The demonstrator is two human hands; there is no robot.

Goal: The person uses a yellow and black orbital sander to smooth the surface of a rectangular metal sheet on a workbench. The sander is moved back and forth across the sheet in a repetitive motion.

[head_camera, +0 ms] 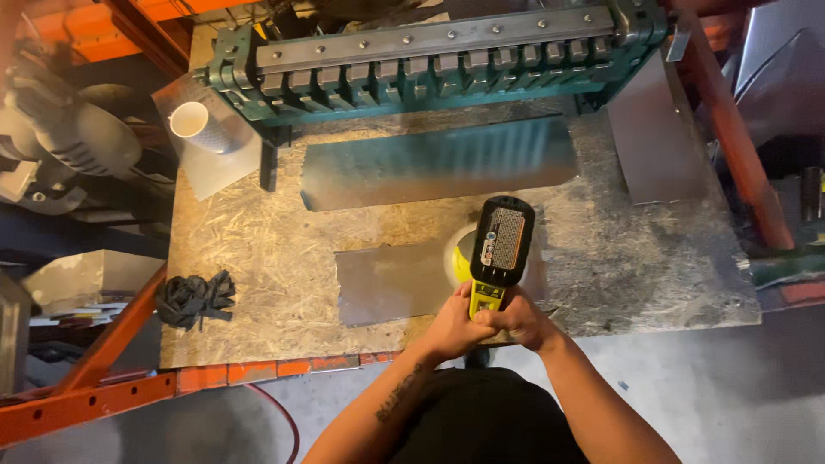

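Observation:
Both my hands grip the yellow handle of a cordless power tool [497, 249] with a black battery pack on top. My left hand [453, 322] wraps the handle from the left, my right hand [518, 318] from the right. The tool's yellow head points down onto a small flat metal sheet [387, 282] lying on the chipboard workbench [258, 249]. A larger shiny metal sheet [438, 163] lies beyond it, near the green bending machine [430, 56].
A pair of black gloves [195, 298] lies at the bench's left front. A metal duct piece with a white round end [202, 125] sits back left. Another metal sheet [653, 137] leans at right. Orange rack beams [103, 378] frame the bench.

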